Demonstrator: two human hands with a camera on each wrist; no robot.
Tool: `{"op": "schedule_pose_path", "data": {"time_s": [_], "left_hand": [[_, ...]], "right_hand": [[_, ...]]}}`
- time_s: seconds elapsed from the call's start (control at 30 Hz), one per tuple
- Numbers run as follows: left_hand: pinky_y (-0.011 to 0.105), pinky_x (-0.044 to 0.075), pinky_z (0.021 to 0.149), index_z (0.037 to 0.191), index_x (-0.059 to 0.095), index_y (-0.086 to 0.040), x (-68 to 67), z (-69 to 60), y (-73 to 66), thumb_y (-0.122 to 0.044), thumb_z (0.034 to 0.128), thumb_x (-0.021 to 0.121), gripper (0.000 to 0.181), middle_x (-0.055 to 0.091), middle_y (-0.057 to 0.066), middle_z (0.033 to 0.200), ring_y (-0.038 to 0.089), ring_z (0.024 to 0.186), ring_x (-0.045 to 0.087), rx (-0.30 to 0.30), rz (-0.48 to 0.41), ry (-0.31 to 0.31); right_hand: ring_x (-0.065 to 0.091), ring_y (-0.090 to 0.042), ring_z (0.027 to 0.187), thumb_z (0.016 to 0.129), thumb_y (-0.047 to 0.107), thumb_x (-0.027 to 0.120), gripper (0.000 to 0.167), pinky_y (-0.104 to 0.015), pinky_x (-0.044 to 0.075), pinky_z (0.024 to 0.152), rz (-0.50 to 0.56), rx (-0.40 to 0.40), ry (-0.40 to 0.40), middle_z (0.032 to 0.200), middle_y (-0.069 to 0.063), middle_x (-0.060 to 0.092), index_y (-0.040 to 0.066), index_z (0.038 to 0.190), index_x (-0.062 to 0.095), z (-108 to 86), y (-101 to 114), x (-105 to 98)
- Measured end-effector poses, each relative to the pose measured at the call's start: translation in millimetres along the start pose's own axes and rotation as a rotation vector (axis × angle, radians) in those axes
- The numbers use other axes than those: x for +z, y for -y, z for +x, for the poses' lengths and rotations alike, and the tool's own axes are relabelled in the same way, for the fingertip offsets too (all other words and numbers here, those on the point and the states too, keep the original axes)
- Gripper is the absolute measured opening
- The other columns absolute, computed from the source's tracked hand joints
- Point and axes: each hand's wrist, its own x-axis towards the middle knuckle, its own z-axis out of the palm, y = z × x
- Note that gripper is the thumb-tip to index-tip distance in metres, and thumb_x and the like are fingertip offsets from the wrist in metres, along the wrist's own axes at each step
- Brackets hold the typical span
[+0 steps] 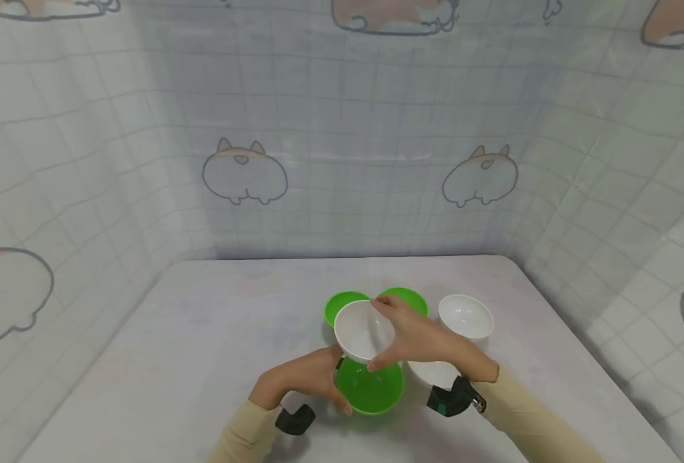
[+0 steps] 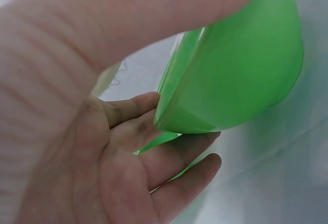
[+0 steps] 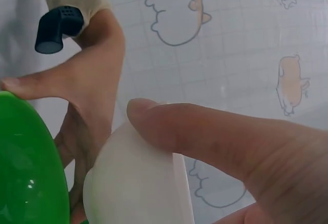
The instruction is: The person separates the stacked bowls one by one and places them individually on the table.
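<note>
My right hand (image 1: 419,333) pinches a white bowl (image 1: 358,331) by its rim, thumb on the near side and fingers at the far side. This bowl is raised, tipped a little, just above and behind a green bowl (image 1: 372,387). My left hand (image 1: 313,373) holds that green bowl from the left. In the left wrist view, the thumb lies across the green bowl (image 2: 251,65) and the fingertips touch its rim and wall. The right wrist view has the white bowl (image 3: 138,180) beside the green bowl (image 3: 25,162), the right thumb on its outside.
Behind the held bowls stand two more green bowls (image 1: 342,303) (image 1: 408,299), partly covered. A white bowl (image 1: 466,315) stands at the right, and another white bowl (image 1: 431,373) is partly hidden under my right forearm. Patterned cloth walls (image 1: 342,212) surround the pale tabletop (image 1: 231,315).
</note>
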Motion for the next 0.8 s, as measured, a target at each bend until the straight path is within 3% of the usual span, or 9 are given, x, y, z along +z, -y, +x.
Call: {"op": "schedule_pose_path", "data": {"time_s": [0.2, 0.33, 0.57, 0.8], "left_hand": [[0.029, 0.037, 0.103, 0.15, 0.02, -0.006, -1.1, 3.2, -2.5, -0.028, 0.0683, 0.09, 0.11, 0.036, 0.007, 0.148, 0.013, 0.128, 0.043, 0.034, 0.051, 0.012], [0.031, 0.036, 0.104, 0.144, 0.034, -0.008, -0.4, 8.3, 0.0, -0.029, 0.0686, 0.09, 0.096, 0.047, 0.003, 0.138, 0.012, 0.125, 0.046, 0.089, 0.075, 0.022], [0.029, 0.039, 0.1, 0.143, 0.035, -0.005, 3.3, 11.3, -1.3, -0.034, 0.0648, 0.091, 0.101, 0.048, 0.0, 0.134, 0.007, 0.119, 0.047, 0.013, 0.146, -0.018], [0.029, 0.037, 0.102, 0.144, 0.034, -0.004, 4.4, 11.9, -5.9, -0.033, 0.0651, 0.091, 0.101, 0.044, 0.002, 0.139, 0.01, 0.123, 0.044, 0.009, 0.157, -0.019]], "right_hand": [[0.046, -0.033, 0.122, 0.064, 0.044, 0.088, 0.107, -0.046, 0.043, 0.096, -0.018, -0.057, -0.003, 0.136, -0.023, 0.041, -0.011, 0.142, 0.037, 31.3, -6.3, 0.6], [0.045, -0.032, 0.123, 0.065, 0.044, 0.086, 0.107, -0.046, 0.042, 0.096, -0.015, -0.022, 0.007, 0.139, -0.022, 0.039, -0.009, 0.143, 0.036, 47.7, -8.3, 1.4], [0.044, -0.032, 0.123, 0.064, 0.04, 0.088, 0.108, -0.045, 0.044, 0.094, -0.061, 0.0, 0.02, 0.14, -0.022, 0.038, -0.007, 0.145, 0.035, 69.9, -4.7, 9.2], [0.042, -0.031, 0.12, 0.064, 0.042, 0.087, 0.106, -0.042, 0.045, 0.091, -0.101, -0.04, 0.066, 0.137, -0.021, 0.038, -0.005, 0.144, 0.036, 91.6, 2.9, 19.9]]}}
